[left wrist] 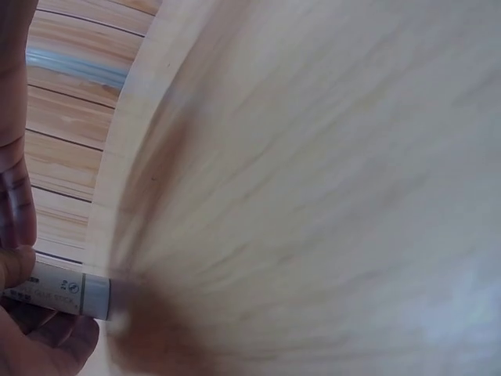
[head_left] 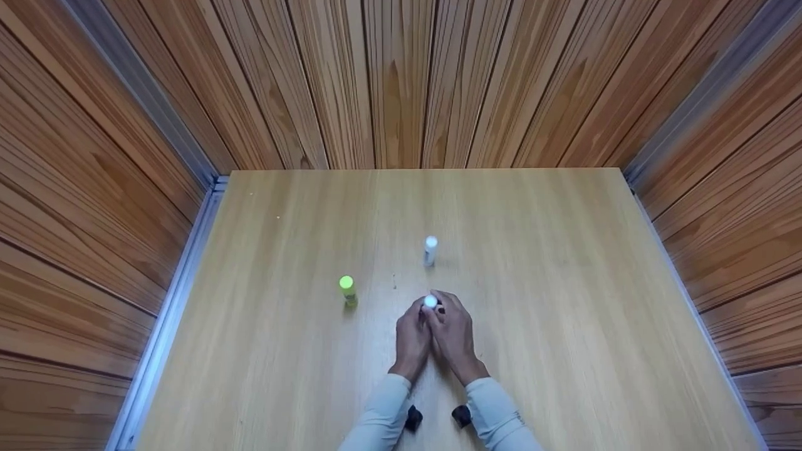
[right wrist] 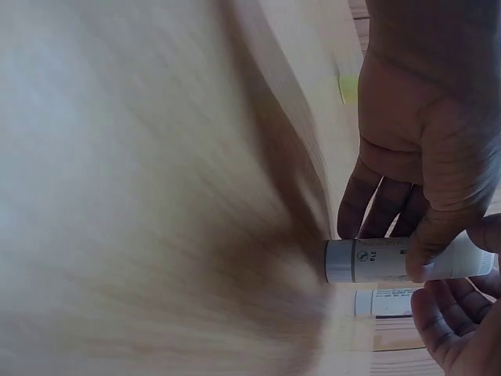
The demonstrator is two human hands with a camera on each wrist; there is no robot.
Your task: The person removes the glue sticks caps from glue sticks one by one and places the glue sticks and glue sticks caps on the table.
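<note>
At far left, a planked left wall [head_left: 69, 163], then a grey rail [head_left: 168, 300] along the table edge. Next, on the wooden table [head_left: 269, 376], a green tube [head_left: 348, 292]: upright, bright lime cap on top, darker green below, contents hidden, well apart from the fingers. Near the middle, a left hand [head_left: 411, 338] gripping the glue stick [right wrist: 380, 261], thumb laid across the barrel, fingers curled round the other side. Below that hand, a pale left sleeve [head_left: 380, 410], with a black block [head_left: 413, 418] at the inner wrist. In the grip, the glue stick: roughly upright, lower end close to the table, contact impossible to tell. White barrel, grey band at the lower end, thin line above it, small dark print with "GLUE STICK" faintly legible, white top partly covered by fingers; contents hidden inside. Straight beyond, farther back on the table, a white tube [head_left: 430, 251]: upright, pale cap uppermost, dark print on the side, contents likewise hidden. Just right, a right hand [head_left: 455, 335] gripping the upper part of the glue stick, fingers bent around it. Below, a pale right sleeve [head_left: 501, 410]. At far right, a planked right wall [head_left: 745, 207].
</note>
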